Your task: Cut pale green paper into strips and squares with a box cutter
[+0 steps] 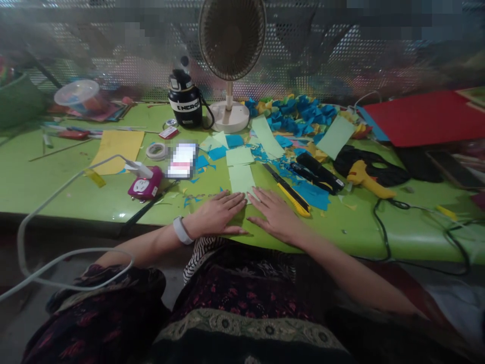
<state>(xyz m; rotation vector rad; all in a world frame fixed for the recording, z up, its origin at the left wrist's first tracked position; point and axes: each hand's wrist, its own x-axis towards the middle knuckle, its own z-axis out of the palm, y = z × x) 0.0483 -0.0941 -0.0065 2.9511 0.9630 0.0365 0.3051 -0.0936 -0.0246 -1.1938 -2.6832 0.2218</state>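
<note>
My left hand (216, 215) and my right hand (275, 215) lie flat and side by side on the green tabletop (76, 194), holding nothing. Their fingertips touch or overlap the lower end of a pale green paper strip (241, 181). A yellow-handled utility knife (290, 191) lies just beyond my right hand, on scattered blue paper scraps (312, 196). Further up are several pale green paper pieces, including one (239, 156) directly above the strip. A white band (182, 230) circles my left wrist.
A yellow-and-black glue gun (369, 174) and black tools lie to the right. A pink socket (146, 183) with a white cable, tape roll (156, 150), yellow paper (117, 151), black bottle (185, 103), desk fan (230, 60) and red board (424, 119) surround the work area.
</note>
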